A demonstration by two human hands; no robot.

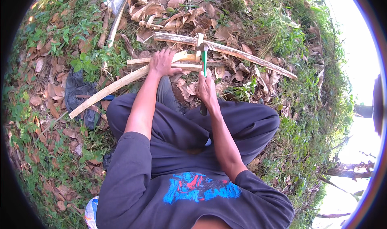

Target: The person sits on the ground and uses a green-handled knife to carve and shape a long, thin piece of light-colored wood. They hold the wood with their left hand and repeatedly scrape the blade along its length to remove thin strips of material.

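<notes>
My right hand (207,91) is closed round a hammer (204,61) with a green shaft and a dark grip end. The hammer's head is at a short upright wooden piece (199,39); whether they touch I cannot tell. My left hand (161,62) grips a long, pale, curved wooden strip (109,87), its fingers over the top and its thumb pointing right. This strip crosses shorter wooden pieces (187,66) lying side by side on the ground. Beyond them lies a long, rough wooden pole (250,58), slanting toward the right. My left palm hides part of the crossing.
A dark plastic bag (78,89) lies on the left, with a tool with a blue handle (108,97) by it. Another wooden stick (117,25) lies at the far left. Dry leaves (177,17) and grass cover the ground. My crossed legs (242,118) are close below my hands.
</notes>
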